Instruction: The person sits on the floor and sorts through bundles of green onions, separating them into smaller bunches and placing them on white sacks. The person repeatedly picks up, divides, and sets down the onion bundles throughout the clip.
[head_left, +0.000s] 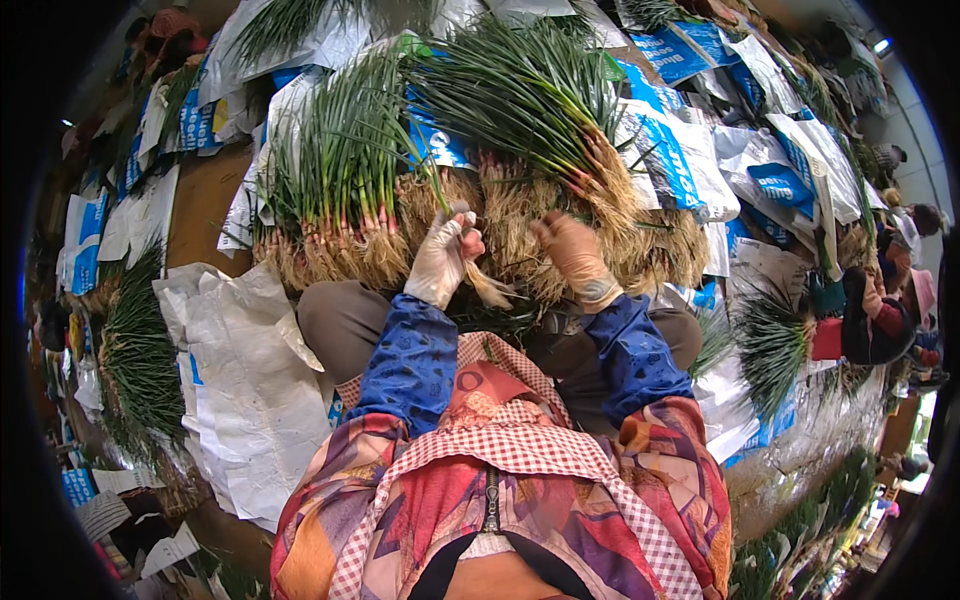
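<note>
My left hand (442, 259), in a pale glove, grips a single onion-like seedling (424, 169). Its leaves rise above the fingers and its pale roots (487, 286) hang below them. To the right, my right hand (571, 255), in a tan glove, has its fingers bent near the root mass (510, 217); whether it pinches anything is hidden. A row of upright seedlings (337, 165) with pinkish stem bases stands at the left. Across the pile at the upper right lies a thick slanted bundle (525, 105), its roots (611, 199) towards me.
A crumpled white sack (244, 390) is spread at my left. Printed white and blue sacks (660, 157) lie beyond the pile. More seedling bundles rest at the far left (142, 352) and right (772, 345). A person (874, 315) sits at the right edge.
</note>
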